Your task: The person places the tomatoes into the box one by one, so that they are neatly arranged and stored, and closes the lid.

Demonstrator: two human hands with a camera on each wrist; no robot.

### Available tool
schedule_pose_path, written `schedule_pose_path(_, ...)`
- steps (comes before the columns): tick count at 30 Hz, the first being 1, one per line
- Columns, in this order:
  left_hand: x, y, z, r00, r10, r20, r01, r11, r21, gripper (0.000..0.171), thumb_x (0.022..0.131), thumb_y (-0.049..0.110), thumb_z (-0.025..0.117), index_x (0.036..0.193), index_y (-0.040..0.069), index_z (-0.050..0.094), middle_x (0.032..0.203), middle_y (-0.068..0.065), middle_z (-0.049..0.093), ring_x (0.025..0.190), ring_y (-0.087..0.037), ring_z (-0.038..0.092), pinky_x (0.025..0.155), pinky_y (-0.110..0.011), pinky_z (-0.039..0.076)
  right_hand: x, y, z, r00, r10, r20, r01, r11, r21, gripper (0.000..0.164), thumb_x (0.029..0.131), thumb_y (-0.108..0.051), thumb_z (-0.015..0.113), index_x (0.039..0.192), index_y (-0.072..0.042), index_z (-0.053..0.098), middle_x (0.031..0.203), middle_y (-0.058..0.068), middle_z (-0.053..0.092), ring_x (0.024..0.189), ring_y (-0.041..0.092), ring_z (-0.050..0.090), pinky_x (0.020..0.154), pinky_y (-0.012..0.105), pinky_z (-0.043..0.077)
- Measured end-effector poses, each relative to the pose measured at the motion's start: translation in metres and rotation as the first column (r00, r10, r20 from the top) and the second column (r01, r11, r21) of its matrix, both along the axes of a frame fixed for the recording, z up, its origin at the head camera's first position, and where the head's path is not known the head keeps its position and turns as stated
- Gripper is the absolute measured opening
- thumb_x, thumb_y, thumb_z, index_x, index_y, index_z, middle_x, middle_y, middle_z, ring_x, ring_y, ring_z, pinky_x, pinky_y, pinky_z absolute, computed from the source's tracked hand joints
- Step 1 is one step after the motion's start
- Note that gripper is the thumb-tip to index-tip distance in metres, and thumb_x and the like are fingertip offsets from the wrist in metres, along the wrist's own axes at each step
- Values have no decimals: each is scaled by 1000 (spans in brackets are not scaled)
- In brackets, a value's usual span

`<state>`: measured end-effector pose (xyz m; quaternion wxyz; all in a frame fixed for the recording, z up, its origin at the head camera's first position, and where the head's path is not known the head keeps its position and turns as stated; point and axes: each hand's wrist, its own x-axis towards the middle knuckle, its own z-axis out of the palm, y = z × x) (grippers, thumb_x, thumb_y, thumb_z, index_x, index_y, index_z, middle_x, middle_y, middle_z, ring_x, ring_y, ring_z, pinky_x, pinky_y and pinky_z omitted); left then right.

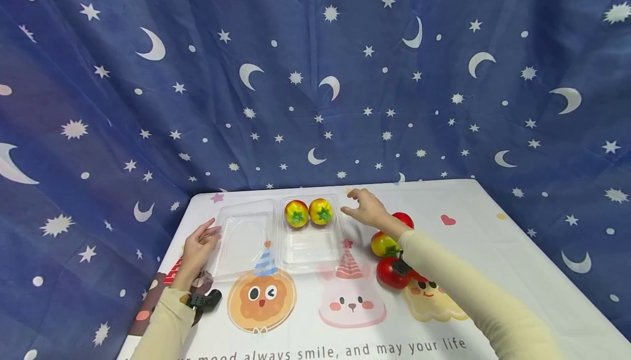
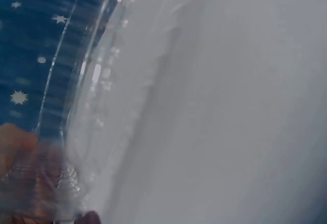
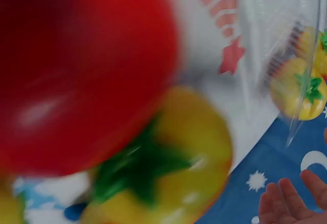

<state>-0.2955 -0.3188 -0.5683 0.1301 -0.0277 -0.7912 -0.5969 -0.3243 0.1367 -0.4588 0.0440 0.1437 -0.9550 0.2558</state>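
Two yellow-red fruits (image 1: 296, 214) in one clear container (image 1: 311, 251); right hand (image 1: 367, 210) released, left hand (image 1: 198, 246) at lid (image 1: 245, 242) (grip unclear).

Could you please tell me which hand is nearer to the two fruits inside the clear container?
Right: the right hand is just right of the two fruits, while the left hand is farther left, beside the open lid.

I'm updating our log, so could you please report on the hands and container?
Left hand at lid. Right hand empty, beside container. Container open, two fruits inside. Nothing visibly blocking it.
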Motion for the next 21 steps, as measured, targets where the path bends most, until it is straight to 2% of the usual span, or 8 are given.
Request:
schedule_pose_path(4,1,-2,-1,1000,-4,12,4,1000,7,53,96,3,61,146,0,45,130,-30,58,91,10,58,77,-8,46,10,21,-2,1000,16,-23,-16,1000,4,47,88,-28,71,122,4,62,118,23,63,104,38,60,89,50,50)
schedule_pose_path(10,4,-1,-3,1000,4,14,-4,1000,-5,53,96,6,63,145,-2,45,130,-31,57,92,7,59,76,-9,47,29,47,-2,1000,23,4,-23,999,44,47,88,-28,71,121,4,63,118,23,63,103,38,61,88,51,51)
schedule_pose_path(13,4,0,-3,1000,9,15,-8,1000,-10,53,96,6,63,145,-2,45,129,-31,57,91,9,58,76,-8,47,40,57,-2,1000,11,16,-12,998,70,46,88,-27,73,119,4,63,114,22,65,95,34,62,83,47,54)
schedule_pose_path(17,2,1,-3,1000,15,19,-15,1000,-24,53,95,5,63,145,-1,46,129,-29,58,90,11,58,75,-8,47,53,69,-6,998,-10,68,6,999,47,43,86,-23,76,117,3,64,96,14,65,81,24,58,72,36,55)
schedule_pose_path(21,-1,1,-2,999,23,26,-22,999,-24,52,95,5,64,145,2,48,129,-27,60,91,8,59,75,-8,46,63,78,-14,996,29,86,-29,1000,1,38,85,-19,78,113,3,66,93,9,66,85,22,60,77,36,56)
